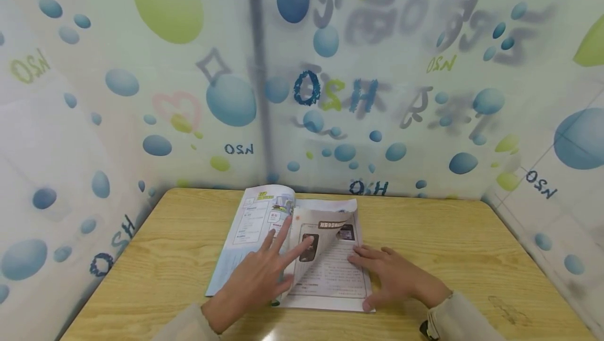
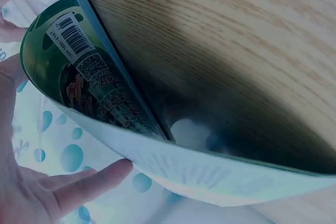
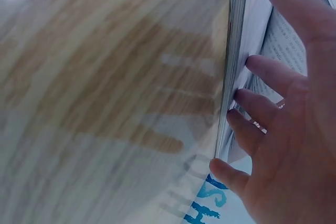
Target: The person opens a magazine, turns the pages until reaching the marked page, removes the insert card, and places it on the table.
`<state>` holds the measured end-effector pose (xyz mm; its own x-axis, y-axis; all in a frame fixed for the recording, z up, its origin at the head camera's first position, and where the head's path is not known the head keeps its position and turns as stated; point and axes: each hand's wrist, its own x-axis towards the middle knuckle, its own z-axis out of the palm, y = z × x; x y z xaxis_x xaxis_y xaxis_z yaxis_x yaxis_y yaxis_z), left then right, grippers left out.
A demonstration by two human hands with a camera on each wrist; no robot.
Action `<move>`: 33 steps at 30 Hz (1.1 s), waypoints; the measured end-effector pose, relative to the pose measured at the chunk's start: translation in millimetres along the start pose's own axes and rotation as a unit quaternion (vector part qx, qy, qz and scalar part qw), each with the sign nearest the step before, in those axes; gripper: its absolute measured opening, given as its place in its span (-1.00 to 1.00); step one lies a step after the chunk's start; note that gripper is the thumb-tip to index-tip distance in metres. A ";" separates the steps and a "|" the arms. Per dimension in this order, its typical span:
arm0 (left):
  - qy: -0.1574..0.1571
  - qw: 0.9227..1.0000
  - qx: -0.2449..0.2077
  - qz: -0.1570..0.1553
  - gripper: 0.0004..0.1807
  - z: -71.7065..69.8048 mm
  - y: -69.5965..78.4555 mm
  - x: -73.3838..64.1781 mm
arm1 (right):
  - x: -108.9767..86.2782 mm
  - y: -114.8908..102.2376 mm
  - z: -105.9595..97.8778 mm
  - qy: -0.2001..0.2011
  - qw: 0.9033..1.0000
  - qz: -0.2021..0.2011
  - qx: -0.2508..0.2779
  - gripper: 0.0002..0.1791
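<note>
A magazine (image 1: 330,273) lies spread on the table, with one page (image 1: 306,236) curling up over the right-hand side. My left hand (image 1: 259,273) reaches across the inner part of the magazine, fingers spread and fairly straight, a fingertip on the curled page. In the left wrist view, the left part of the magazine bows upward and shows a green cover (image 2: 100,82) with a barcode. My right hand (image 1: 396,275) rests along the magazine's right edge with fingers spread. In the right wrist view, its fingertips (image 3: 252,61) touch the stacked page edges (image 3: 233,51).
The wood-grain table (image 1: 439,231) extends to both sides of the magazine. A pale fabric wall (image 1: 406,52) with blue and green dots and mirrored lettering stands behind the table and along both sides. A dark band (image 1: 427,329) sits at my right cuff.
</note>
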<state>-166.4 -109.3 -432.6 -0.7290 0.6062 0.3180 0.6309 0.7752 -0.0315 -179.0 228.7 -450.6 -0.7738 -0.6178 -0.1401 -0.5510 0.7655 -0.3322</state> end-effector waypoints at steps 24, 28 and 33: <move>-0.013 0.976 0.170 0.138 -0.42 6.6 -4.2 9.0 | -1.9 1.5 -1.2 -0.007 1.000 -0.009 0.021 0.15; -0.019 0.976 0.164 0.143 -0.47 7.5 -4.2 9.2 | -2.6 0.4 -1.8 -0.003 1.000 -0.012 0.025 0.14; 0.017 0.981 0.133 0.139 -0.52 9.3 -4.4 9.0 | -3.6 -0.9 -2.0 0.003 0.999 -0.015 0.028 0.14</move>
<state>-178.2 -105.6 -438.4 -0.5260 0.7987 0.2921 0.7095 0.6015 -0.3671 -176.4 230.6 -447.9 -0.7586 -0.6396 -0.1238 -0.5562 0.7348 -0.3883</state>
